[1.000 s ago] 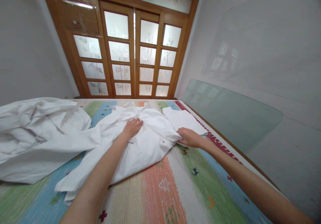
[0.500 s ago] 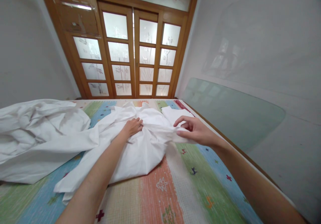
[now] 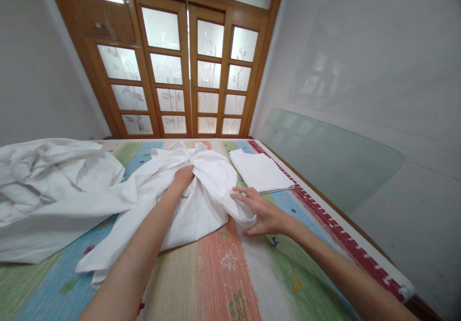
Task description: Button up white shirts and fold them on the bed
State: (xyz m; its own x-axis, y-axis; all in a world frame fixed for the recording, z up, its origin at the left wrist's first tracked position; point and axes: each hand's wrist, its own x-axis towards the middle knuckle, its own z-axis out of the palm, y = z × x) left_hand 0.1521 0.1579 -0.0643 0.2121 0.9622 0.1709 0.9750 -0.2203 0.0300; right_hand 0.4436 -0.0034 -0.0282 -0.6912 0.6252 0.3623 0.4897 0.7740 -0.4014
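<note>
White garment (image 3: pixel 212 182), crumpled and perhaps a shirt, lies just below the middle of the view, with 12 o'clock at the far side. The person's left hand (image 3: pixel 184 176) rests on its middle, the arm reaching in from 7 o'clock; the fingers are buried in a crease, so whether they pinch or only press cannot be told. At the garment's 4 o'clock edge, the right hand (image 3: pixel 261 211) is spread wide, thumb well apart from the fingers, a bunched end of fabric between them but not clamped.

With so loose a hold, that end could slip away and unroll; if the left hand lifts or slides, the creases could shift or set deeper. Just beside, at 2 o'clock, lies a neatly folded white cloth (image 3: pixel 261 170); a wide sweep of the right hand could knock it askew.

At 9 o'clock, a rumpled white heap (image 3: pixel 54 172) meets the garment. Whether they join is unclear, but a sharp pull could drag both. Beneath everything is a striped cover (image 3: pixel 180 278). Wooden doors (image 3: pixel 193 66) stand beyond at 12 o'clock.
</note>
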